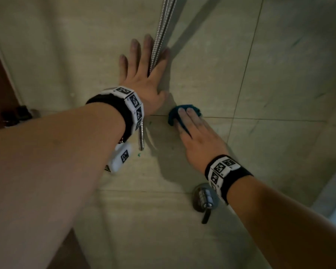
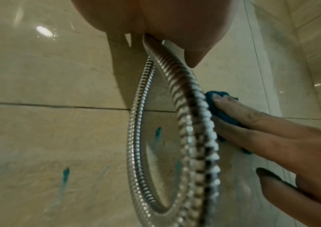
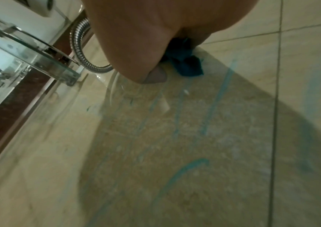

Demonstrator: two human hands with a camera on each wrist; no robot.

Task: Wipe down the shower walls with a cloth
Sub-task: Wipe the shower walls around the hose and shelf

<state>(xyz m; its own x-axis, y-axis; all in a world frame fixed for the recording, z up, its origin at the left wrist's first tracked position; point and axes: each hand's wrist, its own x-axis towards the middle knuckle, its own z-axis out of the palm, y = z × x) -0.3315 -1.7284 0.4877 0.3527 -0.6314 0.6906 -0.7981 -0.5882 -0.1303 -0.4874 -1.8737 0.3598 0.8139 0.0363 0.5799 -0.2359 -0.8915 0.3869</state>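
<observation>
Risk first: from the head view, our left hand (image 1: 144, 74) lies flat, fingers spread over the shower hose (image 1: 159, 41); just beside its thumb, our right hand (image 1: 194, 131) presses the cloth (image 1: 175, 113) with straight fingers. Left wrist view: hose could swing back. Right wrist view: blue streaks (image 3: 183, 170) below the hand may smear.

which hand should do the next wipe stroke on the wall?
Right. The right hand already presses the cloth flat to the wall; the left hand is spread over the hose.

Teal cloth (image 1: 184, 113), beige tiled wall (image 1: 279, 78), silver ribbed hose (image 2: 192, 122).
</observation>
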